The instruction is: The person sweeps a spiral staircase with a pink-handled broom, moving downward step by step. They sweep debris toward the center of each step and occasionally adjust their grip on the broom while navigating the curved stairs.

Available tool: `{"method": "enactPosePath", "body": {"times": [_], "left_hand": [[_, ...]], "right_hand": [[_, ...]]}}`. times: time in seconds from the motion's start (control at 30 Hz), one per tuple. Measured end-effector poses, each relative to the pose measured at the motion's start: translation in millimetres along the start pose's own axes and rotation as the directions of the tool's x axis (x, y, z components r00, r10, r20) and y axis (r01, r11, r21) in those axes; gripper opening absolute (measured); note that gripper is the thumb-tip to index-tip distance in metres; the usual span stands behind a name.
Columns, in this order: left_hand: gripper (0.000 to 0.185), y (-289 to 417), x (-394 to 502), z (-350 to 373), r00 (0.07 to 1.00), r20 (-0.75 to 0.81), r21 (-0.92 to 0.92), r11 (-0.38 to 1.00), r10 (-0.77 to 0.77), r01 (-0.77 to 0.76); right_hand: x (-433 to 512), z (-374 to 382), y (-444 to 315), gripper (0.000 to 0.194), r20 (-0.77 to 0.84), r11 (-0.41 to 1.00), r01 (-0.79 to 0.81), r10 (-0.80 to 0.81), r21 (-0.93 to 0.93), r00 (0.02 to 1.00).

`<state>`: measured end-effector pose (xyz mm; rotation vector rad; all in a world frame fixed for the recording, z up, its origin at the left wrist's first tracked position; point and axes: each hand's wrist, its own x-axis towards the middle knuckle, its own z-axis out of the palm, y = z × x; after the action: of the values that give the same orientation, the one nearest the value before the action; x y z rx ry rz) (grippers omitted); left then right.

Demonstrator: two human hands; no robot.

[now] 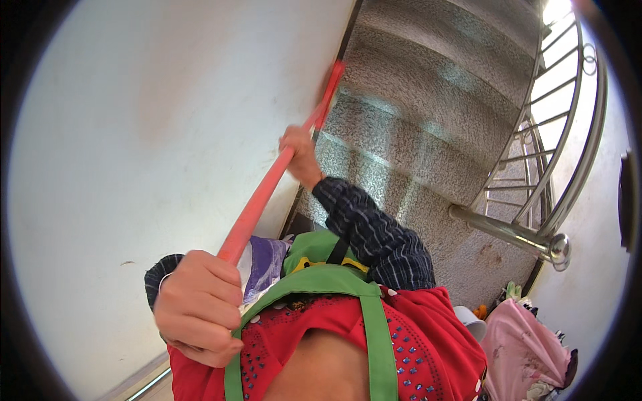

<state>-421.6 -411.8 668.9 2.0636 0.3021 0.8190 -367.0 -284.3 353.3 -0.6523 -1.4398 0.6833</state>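
A long red handle (256,210) slants up from the person's chest towards the stairs. My left hand (200,308), at the lower left, is closed around its near end. Farther along, my right hand (301,153) grips the shaft, its arm in a dark striped sleeve coming from the right. At the far end a narrow red tool head (331,95) lies along the line where the white wall meets the stair treads; its underside is hidden. The hand and the head look slightly blurred.
Speckled stone stairs (426,100) curve upward ahead. A white wall (125,150) stands close on the left. To the right is a stainless steel railing (506,228) with a round end cap. A white bucket (470,321) and pink cloth (524,346) are at the lower right.
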Motion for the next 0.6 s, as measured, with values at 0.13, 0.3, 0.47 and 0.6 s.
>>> {"method": "enactPosePath", "body": {"times": [0.13,0.3,0.47,0.6], "left_hand": [[0.02,-17.0,21.8,34.2,0.86,-0.402,-0.043,0.944,-0.315,0.326],[0.028,-11.5,30.3,52.6,0.727,-0.602,0.063,0.888,-0.33,0.456],[0.031,38.6,27.4,42.0,0.907,-0.42,0.028,0.999,-0.016,0.03],[0.036,31.9,36.9,40.3,0.947,-0.235,0.167,0.969,0.218,-0.182]], "right_hand": [[-105.2,15.1,-15.0,0.022,0.3,0.88,-0.456,0.404,0.129,0.864],[-127.6,5.7,-30.7,0.013,0.379,0.892,-0.443,0.381,0.089,0.843],[-13.6,-11.0,-31.1,0.023,0.195,0.993,-0.047,0.025,0.108,0.981],[89.3,-49.1,-24.6,0.025,0.063,0.983,0.18,-0.183,0.044,0.981]]}}
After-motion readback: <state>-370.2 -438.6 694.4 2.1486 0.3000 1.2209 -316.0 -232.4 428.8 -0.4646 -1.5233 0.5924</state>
